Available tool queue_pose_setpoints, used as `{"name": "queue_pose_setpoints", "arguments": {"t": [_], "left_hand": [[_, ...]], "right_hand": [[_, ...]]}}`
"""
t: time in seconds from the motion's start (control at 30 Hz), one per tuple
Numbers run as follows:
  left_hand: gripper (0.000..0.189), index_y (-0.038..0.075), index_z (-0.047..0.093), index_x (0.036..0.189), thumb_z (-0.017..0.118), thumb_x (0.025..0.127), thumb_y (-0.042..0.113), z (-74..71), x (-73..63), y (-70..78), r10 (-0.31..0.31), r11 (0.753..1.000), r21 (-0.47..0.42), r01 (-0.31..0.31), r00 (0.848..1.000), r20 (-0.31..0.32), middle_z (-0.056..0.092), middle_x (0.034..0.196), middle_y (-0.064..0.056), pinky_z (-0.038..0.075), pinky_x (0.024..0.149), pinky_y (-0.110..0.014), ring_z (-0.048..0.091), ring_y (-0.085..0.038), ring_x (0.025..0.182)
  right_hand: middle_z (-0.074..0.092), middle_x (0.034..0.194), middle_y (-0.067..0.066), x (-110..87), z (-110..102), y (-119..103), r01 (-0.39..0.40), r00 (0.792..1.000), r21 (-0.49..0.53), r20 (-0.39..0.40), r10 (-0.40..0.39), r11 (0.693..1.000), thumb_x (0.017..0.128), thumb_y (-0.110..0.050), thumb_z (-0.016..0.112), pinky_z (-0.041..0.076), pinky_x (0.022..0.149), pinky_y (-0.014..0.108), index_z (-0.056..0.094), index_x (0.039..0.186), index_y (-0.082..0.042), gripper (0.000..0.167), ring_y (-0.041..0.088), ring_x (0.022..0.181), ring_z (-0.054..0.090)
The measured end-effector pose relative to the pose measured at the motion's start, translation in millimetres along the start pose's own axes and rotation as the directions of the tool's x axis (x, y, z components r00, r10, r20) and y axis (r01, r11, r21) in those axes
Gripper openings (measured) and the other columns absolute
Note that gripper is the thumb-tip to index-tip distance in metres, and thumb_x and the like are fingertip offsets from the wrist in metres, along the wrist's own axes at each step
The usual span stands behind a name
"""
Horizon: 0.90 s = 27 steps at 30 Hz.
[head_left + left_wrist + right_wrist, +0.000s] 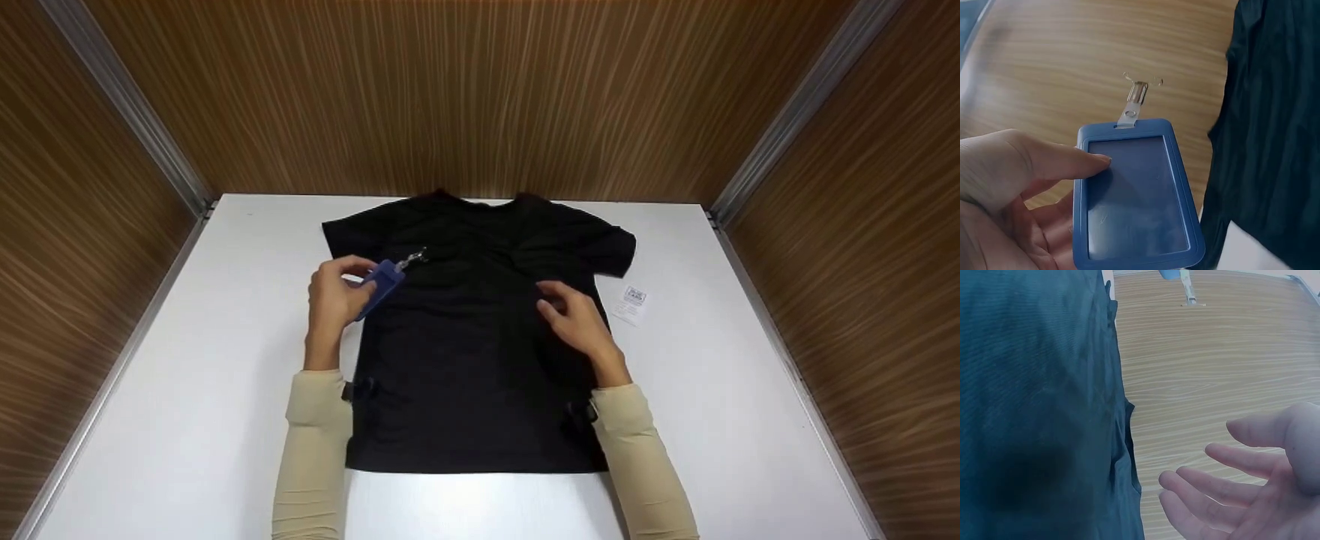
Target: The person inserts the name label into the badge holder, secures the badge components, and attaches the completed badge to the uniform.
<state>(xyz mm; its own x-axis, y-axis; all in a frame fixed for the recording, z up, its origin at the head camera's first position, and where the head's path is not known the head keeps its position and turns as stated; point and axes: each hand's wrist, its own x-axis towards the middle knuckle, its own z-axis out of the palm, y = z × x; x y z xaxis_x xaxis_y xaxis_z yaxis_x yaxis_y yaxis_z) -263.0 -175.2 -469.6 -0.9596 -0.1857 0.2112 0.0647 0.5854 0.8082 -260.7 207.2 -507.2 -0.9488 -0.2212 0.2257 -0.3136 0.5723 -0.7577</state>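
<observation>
My left hand (pixel 337 292) pinches a blue badge holder (pixel 1140 197) by its side edge, the thumb across its clear window. From the holder's top sticks a strap with a metal clip (pixel 1138 93). In the head view the holder is over the left side of a black T-shirt (pixel 450 375), which lies spread out with its collar toward the back wall. My right hand (pixel 577 322) hovers over the shirt's right side, fingers loosely bent and holding nothing. A white printed card (pixel 630 306) lies on the table just right of the shirt, below its right sleeve.
The white table (pixel 720 450) carries the shirt and card. Wood-patterned panels (pixel 465 97) wall it in at the back and both sides, with metal strips (pixel 810 105) at the corners. Each forearm wears a small dark wrist device (pixel 360 388).
</observation>
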Motion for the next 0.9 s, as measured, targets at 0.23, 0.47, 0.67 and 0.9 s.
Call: {"name": "queue_pose_setpoints", "arguments": {"t": [0.23,0.47,0.67,0.9], "left_hand": [[0.02,0.016,0.082,0.101,0.077,0.083,0.008,16.5,-9.9,18.9,0.052,0.998,-0.022,-0.052,0.998,0.032,0.079,0.1,-0.008,0.051,0.07,-0.034,0.072,-0.027,0.079],[0.02,0.016,0.083,0.097,0.078,0.08,0.004,29.1,-16.9,33.4,0.122,0.991,-0.051,-0.12,0.991,0.046,0.08,0.094,-0.007,0.05,0.074,-0.033,0.071,-0.025,0.078],[0.02,0.016,0.083,0.095,0.078,0.08,0.003,43.7,-23.2,39.0,0.14,0.99,-0.039,-0.137,0.987,0.08,0.08,0.094,-0.004,0.051,0.075,-0.034,0.07,-0.021,0.078],[0.019,0.015,0.083,0.094,0.078,0.082,0.001,57.5,-30.7,41.0,0.188,0.982,-0.02,-0.187,0.975,0.118,0.079,0.097,-0.005,0.058,0.083,-0.041,0.072,-0.024,0.088]], "right_hand": [[0.068,0.128,0.027,-1.3,-2.4,-3.1,-0.018,1.0,0.021,0.008,0.018,1.0,0.099,-0.009,0.066,0.056,0.096,0.051,0.064,0.132,0.004,0.036,0.039,0.107,0.072],[0.07,0.126,0.027,-2.0,-2.6,-6.3,0.009,1.0,0.03,0.002,-0.009,1.0,0.099,-0.009,0.066,0.056,0.096,0.052,0.065,0.132,0.004,0.035,0.039,0.107,0.072],[0.071,0.124,0.025,-3.1,-4.1,-5.8,0.012,1.0,0.02,-0.001,-0.012,1.0,0.099,-0.009,0.066,0.057,0.095,0.051,0.065,0.131,0.004,0.035,0.038,0.106,0.073],[0.07,0.125,0.027,-3.9,-5.0,-10.3,0.014,1.0,0.035,0.006,-0.014,0.999,0.099,-0.009,0.065,0.057,0.096,0.051,0.065,0.131,0.004,0.034,0.04,0.106,0.072]]}}
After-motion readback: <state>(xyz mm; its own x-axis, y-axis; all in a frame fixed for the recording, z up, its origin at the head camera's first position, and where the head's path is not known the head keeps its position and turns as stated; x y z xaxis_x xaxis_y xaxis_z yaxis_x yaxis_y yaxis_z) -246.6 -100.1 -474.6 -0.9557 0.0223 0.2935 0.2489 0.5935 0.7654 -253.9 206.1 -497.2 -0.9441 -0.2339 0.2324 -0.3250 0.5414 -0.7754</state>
